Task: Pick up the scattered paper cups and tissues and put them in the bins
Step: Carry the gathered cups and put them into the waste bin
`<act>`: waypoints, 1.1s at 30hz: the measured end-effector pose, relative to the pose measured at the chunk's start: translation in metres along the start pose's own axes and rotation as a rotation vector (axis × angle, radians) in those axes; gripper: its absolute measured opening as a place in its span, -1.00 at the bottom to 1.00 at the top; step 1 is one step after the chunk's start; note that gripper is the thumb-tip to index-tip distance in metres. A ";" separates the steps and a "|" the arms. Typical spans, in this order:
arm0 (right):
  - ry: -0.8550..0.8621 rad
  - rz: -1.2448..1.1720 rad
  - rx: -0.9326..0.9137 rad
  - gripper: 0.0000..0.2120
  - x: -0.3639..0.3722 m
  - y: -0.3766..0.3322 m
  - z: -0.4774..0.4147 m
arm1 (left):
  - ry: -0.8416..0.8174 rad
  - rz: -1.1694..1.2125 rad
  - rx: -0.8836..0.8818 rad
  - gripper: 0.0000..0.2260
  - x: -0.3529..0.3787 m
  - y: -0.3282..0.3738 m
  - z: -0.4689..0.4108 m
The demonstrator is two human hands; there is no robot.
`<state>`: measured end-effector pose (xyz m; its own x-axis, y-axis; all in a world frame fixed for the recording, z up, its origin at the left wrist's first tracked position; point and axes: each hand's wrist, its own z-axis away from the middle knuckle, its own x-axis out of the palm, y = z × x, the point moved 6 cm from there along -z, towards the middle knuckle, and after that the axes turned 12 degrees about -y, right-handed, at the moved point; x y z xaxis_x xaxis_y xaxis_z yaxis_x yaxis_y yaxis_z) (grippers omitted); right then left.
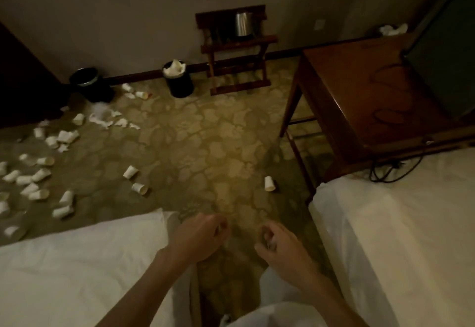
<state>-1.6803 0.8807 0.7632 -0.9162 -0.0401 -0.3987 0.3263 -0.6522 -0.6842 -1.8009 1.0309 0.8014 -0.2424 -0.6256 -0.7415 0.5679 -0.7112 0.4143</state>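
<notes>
Several white paper cups lie scattered on the patterned carpet at the left, such as one cup [130, 171], with crumpled tissues [102, 120] further back. A lone cup [269, 183] lies near the right bed's corner. Two black bins stand by the far wall: the left bin [90, 84] looks empty at the top, and the right bin [178, 80] has tissue sticking out. My left hand [199, 236] and my right hand [279, 247] hover low between the beds, fingers curled loosely, nothing visibly held.
White beds flank me, one at the lower left [77, 270] and one at the right [398, 224]. A wooden table [359, 100] stands at the right with a cable beside it. A folding luggage rack [236, 52] with a metal kettle is against the wall.
</notes>
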 end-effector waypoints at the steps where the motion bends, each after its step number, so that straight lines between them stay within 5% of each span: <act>1: 0.003 -0.021 0.025 -0.67 -0.006 0.004 -0.012 | -0.029 -0.012 -0.003 -0.80 -0.003 -0.002 -0.020; 8: 0.000 -0.093 0.125 -0.86 -0.074 0.031 -0.129 | -0.182 0.059 -0.178 -0.75 -0.017 -0.018 -0.171; 17: -0.075 -0.167 0.314 -0.76 -0.157 0.076 -0.310 | -0.231 0.249 -0.361 -0.77 0.003 -0.056 -0.365; 20: -0.068 -0.228 0.371 -0.62 -0.160 0.113 -0.371 | -0.251 0.261 -0.383 -0.79 0.039 -0.084 -0.440; 28: -0.040 -0.385 0.604 -0.64 -0.126 0.274 -0.528 | -0.435 0.466 -0.399 -0.89 0.191 -0.164 -0.628; 33: -0.099 -0.474 0.732 -0.54 -0.087 0.367 -0.641 | -0.393 0.821 -0.588 -0.79 0.286 -0.216 -0.713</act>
<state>-1.3319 1.1295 0.1554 -0.9444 0.3151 -0.0937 -0.2941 -0.9373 -0.1871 -1.4317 1.2338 0.1237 0.2079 -0.9741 -0.0890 0.9346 0.1710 0.3120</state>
